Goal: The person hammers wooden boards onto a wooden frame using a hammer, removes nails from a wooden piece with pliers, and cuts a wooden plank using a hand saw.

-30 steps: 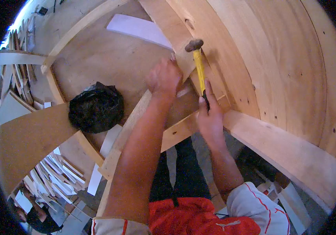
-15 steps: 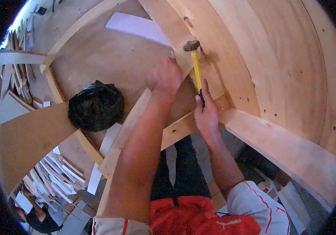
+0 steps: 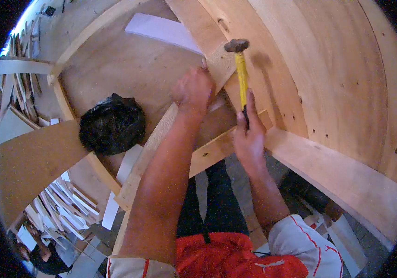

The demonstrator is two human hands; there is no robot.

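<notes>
My right hand [image 3: 250,134] is closed round the dark grip of a hammer [image 3: 242,76] with a yellow handle. The hammer's rusty head is raised, apart from the wood, to the right of the diagonal strip's upper end. My left hand [image 3: 193,90] is closed over the diagonal wooden strip [image 3: 159,125] and lies near where it meets the frame. Whether its fingers also pinch a small item, I cannot make out. A crosswise wooden rail [image 3: 212,150] runs below, between my two forearms.
A black plastic bag [image 3: 113,125] sits left of my left arm. A pale board [image 3: 161,31] lies beyond my hands. Tall wooden panels [image 3: 337,78] rise on the right. Scrap strips [image 3: 64,204] are piled at lower left, near another person [image 3: 45,255].
My right hand has lifted the hammer up and to the right, away from the strip's end. My left hand has stayed in almost the same place.
</notes>
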